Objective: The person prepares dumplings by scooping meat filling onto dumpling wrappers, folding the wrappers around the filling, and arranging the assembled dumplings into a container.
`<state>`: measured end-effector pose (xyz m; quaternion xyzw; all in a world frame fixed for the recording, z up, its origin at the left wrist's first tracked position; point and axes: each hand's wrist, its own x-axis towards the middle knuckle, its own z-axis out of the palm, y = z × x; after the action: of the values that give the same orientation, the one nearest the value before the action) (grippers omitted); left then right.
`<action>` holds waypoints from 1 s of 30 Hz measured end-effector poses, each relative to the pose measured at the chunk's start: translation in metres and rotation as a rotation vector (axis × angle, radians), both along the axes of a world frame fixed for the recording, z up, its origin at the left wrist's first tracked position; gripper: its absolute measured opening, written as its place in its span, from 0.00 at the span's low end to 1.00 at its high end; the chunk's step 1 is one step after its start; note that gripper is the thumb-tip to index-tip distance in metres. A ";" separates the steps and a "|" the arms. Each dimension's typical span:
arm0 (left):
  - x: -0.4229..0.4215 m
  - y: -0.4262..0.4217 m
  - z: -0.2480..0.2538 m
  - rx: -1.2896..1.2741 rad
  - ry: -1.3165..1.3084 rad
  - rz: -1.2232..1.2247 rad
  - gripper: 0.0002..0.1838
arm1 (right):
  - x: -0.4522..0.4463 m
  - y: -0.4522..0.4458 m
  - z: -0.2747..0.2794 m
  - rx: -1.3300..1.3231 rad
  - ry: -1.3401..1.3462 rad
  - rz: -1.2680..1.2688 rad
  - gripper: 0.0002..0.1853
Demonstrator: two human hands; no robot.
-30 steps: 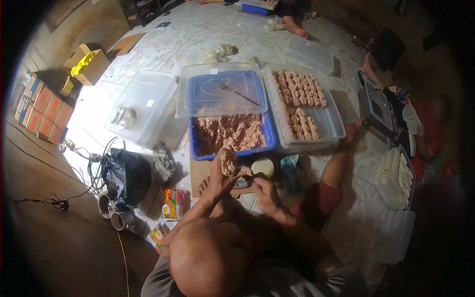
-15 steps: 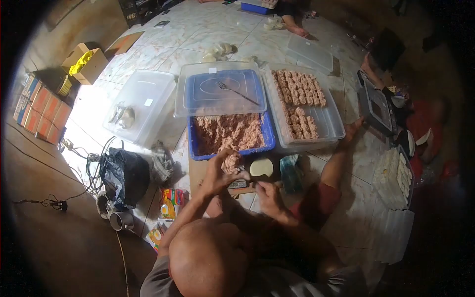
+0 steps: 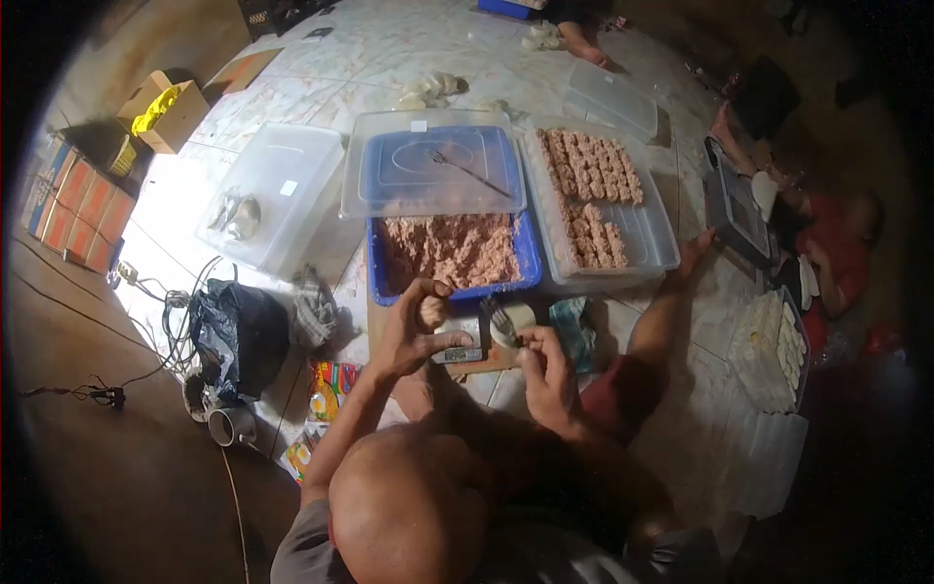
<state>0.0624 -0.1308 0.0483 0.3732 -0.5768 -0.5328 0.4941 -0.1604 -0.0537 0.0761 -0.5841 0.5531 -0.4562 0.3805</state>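
My left hand (image 3: 404, 341) is curled around a small pinkish lump (image 3: 433, 311), just in front of the blue tub (image 3: 535, 273) of minced mixture (image 3: 457, 248). To its right, my right hand (image 3: 550, 375) grips a small fork (image 3: 498, 315), tines pointing up and forward. The fork overlaps a pale round stack (image 3: 521, 317). Below and between the hands lies a small scale (image 3: 461, 354) on a brown board. A clear lid (image 3: 389, 200) covers the tub's far part, with another fork (image 3: 472, 173) on it. Right of the tub, a clear tray (image 3: 637, 248) holds rows of shaped pieces (image 3: 589, 165).
A black bag (image 3: 238, 336), cloth (image 3: 313, 310), cables and a mug (image 3: 232, 426) lie left. An empty clear container (image 3: 277, 195) is behind them. Right are a green pack (image 3: 572, 331), a tub of white pieces (image 3: 769, 346) and a person in red (image 3: 842, 248).
My left hand has shifted left, its lump now less visible. My right hand has moved slightly right, and its fork now shows raised over the round stack. The person in red has leaned further into view.
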 end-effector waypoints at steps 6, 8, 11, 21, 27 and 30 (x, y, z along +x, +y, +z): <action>0.010 -0.003 -0.037 -0.113 -0.487 -0.199 0.33 | -0.010 -0.028 0.029 -0.107 0.414 0.329 0.08; 0.012 0.007 -0.021 -0.032 -0.186 -0.085 0.29 | -0.021 -0.042 0.047 -0.056 0.404 0.285 0.09; 0.028 0.015 -0.024 0.212 -0.082 -0.191 0.21 | -0.034 -0.095 0.033 -0.193 0.586 0.164 0.09; 0.022 0.045 -0.036 0.166 -0.037 -0.146 0.32 | -0.031 -0.141 0.028 -0.296 1.146 0.415 0.06; -0.004 -0.001 -0.024 0.261 0.073 -0.096 0.21 | -0.043 -0.104 0.031 -0.221 0.620 0.149 0.09; -0.023 -0.026 -0.029 -0.044 -0.019 -0.057 0.17 | -0.037 -0.093 0.035 -0.187 0.391 0.080 0.09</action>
<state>0.0392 -0.1569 0.0198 0.3507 -0.6035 -0.5303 0.4812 -0.1975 -0.1471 0.1111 -0.7156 0.5481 -0.3682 0.2279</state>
